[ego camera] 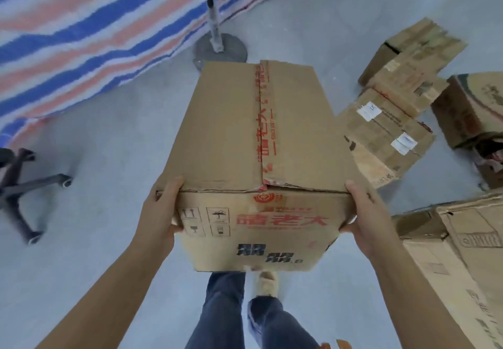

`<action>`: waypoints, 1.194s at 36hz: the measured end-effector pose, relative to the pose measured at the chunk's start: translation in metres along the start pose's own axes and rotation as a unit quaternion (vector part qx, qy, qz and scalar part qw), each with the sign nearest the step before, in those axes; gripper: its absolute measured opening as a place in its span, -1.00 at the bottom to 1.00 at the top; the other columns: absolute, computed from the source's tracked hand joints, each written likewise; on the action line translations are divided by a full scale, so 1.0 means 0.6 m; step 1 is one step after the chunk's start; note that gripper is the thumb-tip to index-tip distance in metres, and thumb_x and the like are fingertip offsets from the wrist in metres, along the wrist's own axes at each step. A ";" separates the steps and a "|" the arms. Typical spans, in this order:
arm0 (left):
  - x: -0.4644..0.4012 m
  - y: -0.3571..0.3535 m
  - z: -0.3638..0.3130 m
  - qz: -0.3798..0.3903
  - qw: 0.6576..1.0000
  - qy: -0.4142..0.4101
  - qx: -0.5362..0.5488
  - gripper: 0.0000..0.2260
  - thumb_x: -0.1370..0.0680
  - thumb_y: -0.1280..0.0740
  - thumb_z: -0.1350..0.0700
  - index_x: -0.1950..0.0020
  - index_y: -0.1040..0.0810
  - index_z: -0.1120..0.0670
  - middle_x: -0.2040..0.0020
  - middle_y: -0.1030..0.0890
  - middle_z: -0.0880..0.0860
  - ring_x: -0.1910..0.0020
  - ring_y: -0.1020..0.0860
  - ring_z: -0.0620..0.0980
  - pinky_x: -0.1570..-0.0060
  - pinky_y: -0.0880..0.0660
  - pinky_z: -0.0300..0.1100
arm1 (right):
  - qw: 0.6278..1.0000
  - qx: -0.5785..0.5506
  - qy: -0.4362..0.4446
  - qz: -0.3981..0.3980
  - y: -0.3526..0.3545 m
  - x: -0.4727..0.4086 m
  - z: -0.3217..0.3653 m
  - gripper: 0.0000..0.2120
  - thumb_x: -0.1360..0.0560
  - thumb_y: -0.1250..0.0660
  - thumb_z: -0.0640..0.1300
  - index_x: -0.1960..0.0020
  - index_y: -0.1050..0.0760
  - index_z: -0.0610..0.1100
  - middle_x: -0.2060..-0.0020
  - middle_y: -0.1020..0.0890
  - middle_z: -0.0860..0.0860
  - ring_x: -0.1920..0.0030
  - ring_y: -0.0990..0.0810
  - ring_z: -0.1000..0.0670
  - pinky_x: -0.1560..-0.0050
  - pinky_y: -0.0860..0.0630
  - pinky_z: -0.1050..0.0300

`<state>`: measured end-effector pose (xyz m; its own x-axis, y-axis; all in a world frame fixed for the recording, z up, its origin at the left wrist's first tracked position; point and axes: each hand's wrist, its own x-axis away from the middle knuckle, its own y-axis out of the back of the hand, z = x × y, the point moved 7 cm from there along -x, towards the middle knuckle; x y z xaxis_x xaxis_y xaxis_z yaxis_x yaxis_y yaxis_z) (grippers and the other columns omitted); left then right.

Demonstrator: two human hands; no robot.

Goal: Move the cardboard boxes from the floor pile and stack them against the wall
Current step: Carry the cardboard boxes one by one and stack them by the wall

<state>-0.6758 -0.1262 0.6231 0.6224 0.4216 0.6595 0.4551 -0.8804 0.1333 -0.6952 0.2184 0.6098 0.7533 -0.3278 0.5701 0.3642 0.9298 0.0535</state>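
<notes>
I carry a brown cardboard box (245, 130) with red tape and red print, lifted above the grey floor in front of me. My left hand (160, 212) grips its near left corner, thumb on the top edge and fingers wrapped down the side. My right hand (367, 218) grips the near right corner the same way. Several more cardboard boxes (386, 136) lie in a loose pile on the floor to the right, the farthest one (413, 57) lying at an angle. No wall is in view.
A large cardboard box (462, 253) sits close at my lower right. A striped blue, red and white tarp (81, 21) covers the floor at upper left. A pole stand with a round base (217, 49) is just beyond the box. An office chair base (21, 185) is at left.
</notes>
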 end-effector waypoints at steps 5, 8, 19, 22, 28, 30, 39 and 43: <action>0.082 0.109 0.024 -0.083 0.993 -0.016 0.082 -0.80 -0.58 -0.26 0.02 -0.19 -0.47 -0.02 0.08 -0.52 -0.13 0.14 -0.48 -0.19 0.01 -0.48 0.06 | 0.994 0.050 0.032 0.090 -0.071 0.054 0.028 -0.79 -0.59 -0.24 -0.07 -0.20 -0.50 -0.04 0.36 -0.62 0.31 0.23 -0.57 0.12 0.12 -0.39 -0.06; 0.130 0.182 0.054 -0.126 0.984 -0.019 0.122 -0.79 -0.57 -0.28 0.00 -0.18 -0.48 -0.01 0.08 -0.53 -0.13 0.12 -0.49 -0.17 -0.02 -0.48 0.07 | 0.984 0.085 0.045 0.149 -0.119 0.095 0.030 -0.75 -0.59 -0.25 -0.07 -0.25 -0.51 -0.01 0.24 -0.66 0.25 0.28 -0.62 0.23 0.10 -0.48 -0.13; 0.344 0.448 0.250 -0.287 0.921 -0.014 0.265 -0.87 -0.56 -0.28 0.02 -0.03 -0.49 0.04 0.14 -0.42 -0.04 0.23 -0.38 -0.08 0.14 -0.32 -0.02 | 0.898 0.210 0.070 0.379 -0.293 0.327 -0.072 -0.82 -0.61 -0.20 -0.05 -0.11 -0.53 0.12 0.26 -0.66 0.28 0.24 -0.62 0.24 0.04 -0.47 -0.14; 0.415 0.515 0.327 -0.320 0.898 -0.007 0.303 -0.89 -0.55 -0.30 0.00 0.03 -0.48 0.02 0.13 -0.44 -0.02 0.24 -0.39 -0.06 0.12 -0.33 0.02 | 0.868 0.254 0.081 0.419 -0.323 0.410 -0.124 -0.80 -0.60 -0.19 -0.01 -0.16 -0.52 0.16 0.11 -0.65 0.24 0.09 -0.58 0.17 0.10 -0.47 -0.09; 0.577 0.639 0.478 -0.389 0.852 -0.008 0.351 -0.92 -0.57 -0.27 0.04 0.06 -0.48 0.03 0.20 -0.44 -0.02 0.29 -0.38 -0.07 0.24 -0.31 -0.04 | 0.820 0.302 0.097 0.475 -0.349 0.601 -0.253 -0.77 -0.59 -0.20 0.01 -0.20 -0.49 0.21 -0.03 -0.60 0.21 -0.04 -0.55 0.10 -0.01 -0.52 -0.17; 0.625 0.680 0.529 -0.406 0.838 -0.003 0.364 -0.90 -0.56 -0.27 0.04 0.06 -0.48 0.05 0.23 -0.42 -0.01 0.32 -0.35 -0.04 0.30 -0.27 -0.08 | 0.806 0.314 0.097 0.492 -0.359 0.662 -0.298 -0.76 -0.59 -0.20 0.01 -0.22 -0.48 0.20 -0.04 -0.59 0.21 -0.04 -0.53 0.12 -0.03 -0.50 -0.18; 0.797 0.838 0.724 -0.483 0.760 0.019 0.434 -0.82 -0.54 -0.30 0.01 -0.06 -0.54 0.08 0.24 -0.43 0.04 0.37 -0.35 0.00 0.33 -0.28 -0.06 | 0.719 0.385 0.106 0.569 -0.438 0.907 -0.484 -0.86 -0.59 -0.21 -0.03 -0.04 -0.52 0.13 0.02 -0.61 0.05 0.04 -0.56 -0.03 0.20 -0.41 -0.09; 0.848 0.891 0.784 -0.527 0.709 0.030 0.468 -0.79 -0.55 -0.29 0.01 -0.11 -0.54 0.08 0.24 -0.46 0.02 0.36 -0.39 -0.01 0.33 -0.27 -0.07 | 0.667 0.416 0.108 0.609 -0.492 1.002 -0.560 -0.80 -0.58 -0.22 -0.01 -0.16 -0.53 0.09 -0.01 -0.63 0.00 -0.01 -0.59 -0.10 0.24 -0.44 -0.07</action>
<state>0.1835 -0.2801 0.6817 -0.3920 0.7038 0.5925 0.8884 0.4569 0.0451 -0.1660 -0.3094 0.6615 0.3081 0.8221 0.4788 -0.9513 0.2713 0.1464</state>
